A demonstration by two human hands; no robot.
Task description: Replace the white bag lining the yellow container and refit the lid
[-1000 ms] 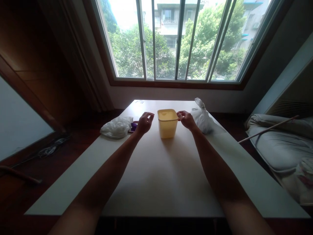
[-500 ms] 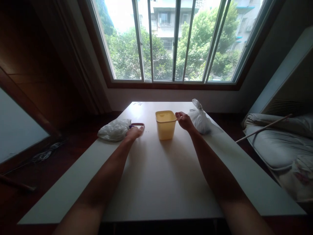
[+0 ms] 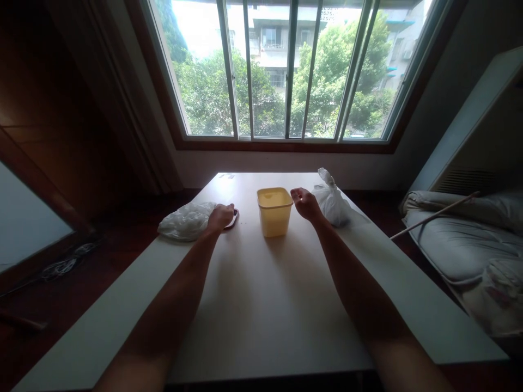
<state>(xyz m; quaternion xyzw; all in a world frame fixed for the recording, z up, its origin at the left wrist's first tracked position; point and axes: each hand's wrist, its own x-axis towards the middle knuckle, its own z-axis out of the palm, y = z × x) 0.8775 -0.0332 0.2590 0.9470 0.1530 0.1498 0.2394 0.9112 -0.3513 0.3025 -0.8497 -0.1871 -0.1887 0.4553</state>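
A yellow square bin (image 3: 275, 218) stands upright near the middle of the white table (image 3: 265, 305). Beside its right rim is my right hand (image 3: 304, 202), fingers curled together; whatever they may pinch is too small to make out. My left hand (image 3: 221, 216) is closed over the near-left part of a dark red-rimmed object (image 3: 233, 219) lying on the table, and something small and dark shows at its fingertips. A crumpled whitish plastic bag (image 3: 183, 220) lies to the left of that hand. Right of my right hand sits a knotted white plastic bag (image 3: 330, 204).
Beyond the table's far edge is a wide window (image 3: 269, 144) above a low wall. To the right, a folded mattress (image 3: 453, 239) has a thin stick (image 3: 435, 215) leaning across it. Cables (image 3: 69, 264) lie on the dark floor at left.
My left hand has lifted slightly from the red-rimmed object's near edge and now covers more of it. My right fingers have come off the bin's rim. The view has shifted a little.
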